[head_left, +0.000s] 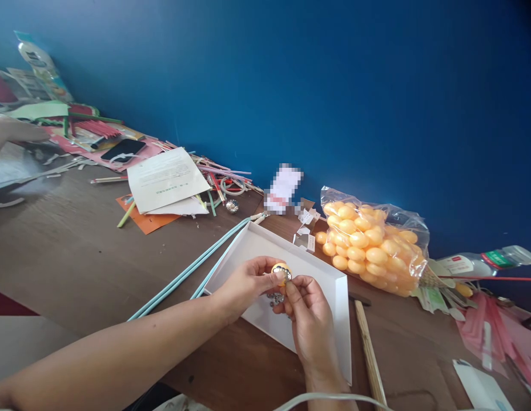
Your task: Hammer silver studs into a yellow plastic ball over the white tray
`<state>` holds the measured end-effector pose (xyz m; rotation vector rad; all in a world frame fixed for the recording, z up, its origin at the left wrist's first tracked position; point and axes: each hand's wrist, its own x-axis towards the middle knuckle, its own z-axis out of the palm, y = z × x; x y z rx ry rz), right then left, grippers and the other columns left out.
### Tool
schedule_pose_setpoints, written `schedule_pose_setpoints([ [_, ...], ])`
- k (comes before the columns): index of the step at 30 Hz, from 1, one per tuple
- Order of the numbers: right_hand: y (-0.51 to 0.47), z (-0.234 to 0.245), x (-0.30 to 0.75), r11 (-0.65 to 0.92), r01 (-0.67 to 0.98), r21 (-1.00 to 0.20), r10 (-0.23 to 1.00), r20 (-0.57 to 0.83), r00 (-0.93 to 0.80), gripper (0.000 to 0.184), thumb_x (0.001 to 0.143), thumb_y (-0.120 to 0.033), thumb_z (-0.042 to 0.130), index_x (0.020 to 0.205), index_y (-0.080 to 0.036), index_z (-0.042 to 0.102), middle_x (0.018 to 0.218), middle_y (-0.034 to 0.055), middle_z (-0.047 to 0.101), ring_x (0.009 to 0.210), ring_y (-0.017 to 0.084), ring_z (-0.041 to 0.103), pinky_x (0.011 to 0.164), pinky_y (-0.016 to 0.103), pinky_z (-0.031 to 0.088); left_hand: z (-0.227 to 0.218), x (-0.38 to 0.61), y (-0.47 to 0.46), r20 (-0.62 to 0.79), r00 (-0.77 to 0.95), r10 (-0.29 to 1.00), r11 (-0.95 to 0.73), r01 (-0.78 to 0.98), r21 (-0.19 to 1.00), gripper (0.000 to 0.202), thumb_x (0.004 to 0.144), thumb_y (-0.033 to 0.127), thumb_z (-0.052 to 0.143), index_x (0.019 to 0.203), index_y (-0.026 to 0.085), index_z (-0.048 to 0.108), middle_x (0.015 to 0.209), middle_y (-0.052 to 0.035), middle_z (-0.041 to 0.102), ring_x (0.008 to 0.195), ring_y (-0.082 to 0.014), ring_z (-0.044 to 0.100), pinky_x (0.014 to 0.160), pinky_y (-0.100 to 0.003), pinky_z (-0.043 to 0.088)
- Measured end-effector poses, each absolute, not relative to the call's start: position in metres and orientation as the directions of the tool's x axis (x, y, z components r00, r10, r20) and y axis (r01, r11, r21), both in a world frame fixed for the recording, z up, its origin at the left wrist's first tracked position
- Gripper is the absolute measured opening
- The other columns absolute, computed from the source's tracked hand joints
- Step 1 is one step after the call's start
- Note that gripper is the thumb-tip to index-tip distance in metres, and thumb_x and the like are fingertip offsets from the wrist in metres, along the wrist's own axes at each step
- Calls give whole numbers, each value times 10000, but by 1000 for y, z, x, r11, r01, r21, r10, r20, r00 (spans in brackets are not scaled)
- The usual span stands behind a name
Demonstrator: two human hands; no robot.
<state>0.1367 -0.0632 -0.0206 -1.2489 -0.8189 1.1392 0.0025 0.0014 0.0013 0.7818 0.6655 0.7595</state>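
Over a shallow white box [308, 251], my left hand [250, 282] is closed on a yellow plastic egg [276, 267] with a shiny silver piece on its face. My right hand [308, 308] is closed in a pinch at the egg's lower right edge; what its fingertips hold, if anything, is too small to make out. Several small silver pieces [274, 298] show below the egg, partly hidden behind the fingers, and I cannot tell whether they lie in the box or in the hand.
A clear bag of orange-yellow plastic eggs [368, 240] lies against the blue wall. A wooden-handled tool [370, 354] is right of the box, pale blue sticks [184, 271] left. Papers [167, 177] and a phone [123, 150] lie farther left, near another person's hand [21, 130].
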Motion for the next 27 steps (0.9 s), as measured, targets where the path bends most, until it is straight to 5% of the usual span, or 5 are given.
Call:
schedule_pose_setpoints([
  [21, -60, -14, 139, -37, -134, -990, 959, -73, 273, 230, 827, -392, 680, 858, -216, 536, 677, -59, 574, 513, 83, 510, 515, 229, 480, 3, 5, 0, -217, 531, 819, 443, -345, 827, 391, 656, 368, 804, 939, 141, 656, 897, -44, 641, 767, -149, 618, 807, -335, 487],
  [27, -98, 32, 161, 31, 166, -986, 781, 128, 611, 334, 803, -508, 649, 1000, -245, 587, 700, -9, 642, 606, 148, 593, 640, 292, 504, 0, 1, 6, -312, 576, 756, 581, -370, 725, 303, 721, 320, 765, 927, 135, 642, 911, -79, 666, 875, -182, 664, 863, -317, 507],
])
